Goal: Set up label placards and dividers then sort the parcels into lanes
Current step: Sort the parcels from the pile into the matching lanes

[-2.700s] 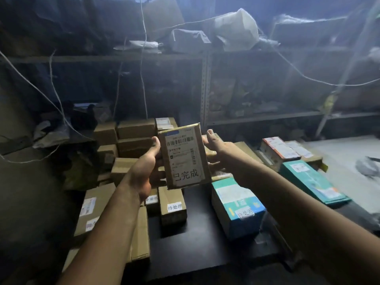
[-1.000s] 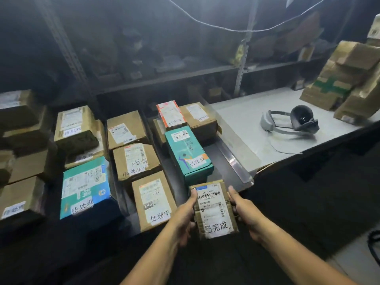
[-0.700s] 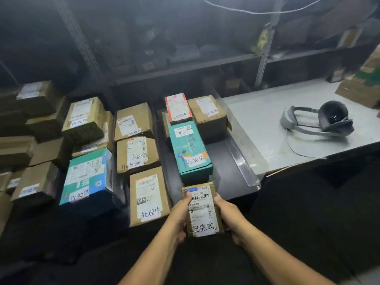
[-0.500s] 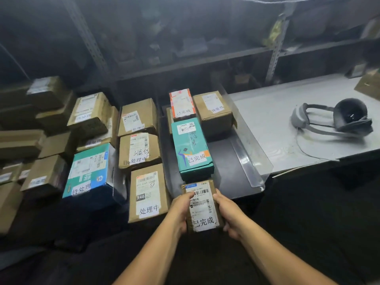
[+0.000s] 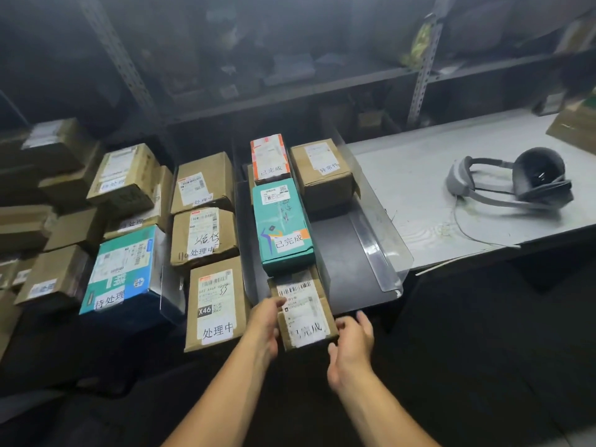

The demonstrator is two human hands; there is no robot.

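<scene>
A small brown parcel (image 5: 303, 312) labelled 已完成 lies flat at the near end of a lane, just in front of a teal parcel (image 5: 283, 227) with the same label. Behind that sits an orange-and-white parcel (image 5: 269, 156). My left hand (image 5: 264, 327) touches the small parcel's left side, fingertips at its top edge. My right hand (image 5: 351, 343) hovers beside its right corner, fingers relaxed and spread. A clear plastic divider (image 5: 371, 221) walls the rightmost lane, where a brown parcel (image 5: 322, 166) labelled 异常件 stands at the back.
Left of my hands runs a lane of brown parcels labelled 处理中 (image 5: 214, 304). Further left are a blue parcel marked 待处理 (image 5: 122, 272) and stacked cartons. A grey headset (image 5: 516, 182) lies on the pale table (image 5: 419, 221) at right. Metal shelving stands behind.
I carried the small parcel from chest height down to the lane's near end and set it behind the teal one. My right hand has come off its side.
</scene>
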